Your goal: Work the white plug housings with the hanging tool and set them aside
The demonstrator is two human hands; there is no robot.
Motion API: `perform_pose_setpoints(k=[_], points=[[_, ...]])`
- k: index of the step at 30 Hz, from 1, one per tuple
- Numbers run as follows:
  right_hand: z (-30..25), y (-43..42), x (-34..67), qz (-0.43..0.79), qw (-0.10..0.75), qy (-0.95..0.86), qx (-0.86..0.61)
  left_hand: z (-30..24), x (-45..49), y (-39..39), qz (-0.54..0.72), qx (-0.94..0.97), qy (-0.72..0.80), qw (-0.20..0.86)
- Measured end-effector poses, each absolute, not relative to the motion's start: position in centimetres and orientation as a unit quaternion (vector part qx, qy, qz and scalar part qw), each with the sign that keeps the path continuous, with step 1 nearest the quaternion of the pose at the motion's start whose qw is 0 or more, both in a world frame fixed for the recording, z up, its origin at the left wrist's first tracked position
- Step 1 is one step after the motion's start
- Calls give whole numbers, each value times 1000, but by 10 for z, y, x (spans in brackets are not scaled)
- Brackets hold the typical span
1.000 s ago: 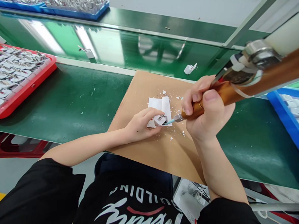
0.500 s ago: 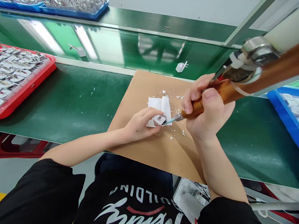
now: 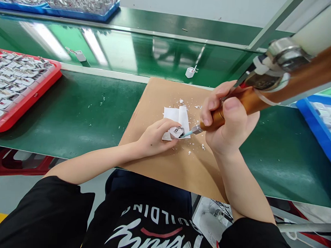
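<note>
My left hand pinches a small white plug housing between thumb and fingers, over a folded piece of white paper on a brown cardboard sheet. My right hand is wrapped round a long orange-brown glue dispenser, which slants down from the upper right. Its pale blue nozzle meets the right side of the housing, at a dark opening. Whether the tip goes inside is too small to tell.
White crumbs lie scattered on the cardboard. To the left, a red tray holds many white plug parts; a blue tray stands at right. Behind, single housings sit on a green belt. Blue trays of metal-pronged parts stand farther back.
The two white housings on the green belt have shifted left. Both hands, the held housing and the dispenser stay almost in place.
</note>
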State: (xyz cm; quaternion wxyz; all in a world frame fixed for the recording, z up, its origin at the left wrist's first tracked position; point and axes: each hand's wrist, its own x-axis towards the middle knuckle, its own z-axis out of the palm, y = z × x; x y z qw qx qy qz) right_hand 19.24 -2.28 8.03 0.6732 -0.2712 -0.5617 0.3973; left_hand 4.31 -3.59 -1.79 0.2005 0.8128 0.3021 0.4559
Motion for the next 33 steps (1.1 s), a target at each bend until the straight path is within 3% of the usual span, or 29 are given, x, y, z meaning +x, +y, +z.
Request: perform_pose_setpoints(k=[12,18,23,27,33], points=[[79,-20,193,394,678,-562,-262,-18,32,-24,416,798,376,220],[80,-20,194,387,671,-560,-294,-16,17,79,432,681,554,208],[79,-19,198,403,672,-538,-311,-14,12,186,416,653,617,140],[77,-19,201,416,676,-522,-313,-18,24,212,389,610,669,170],[76,-21,205,424,661,-538,-307,-18,47,188,403,723,561,25]])
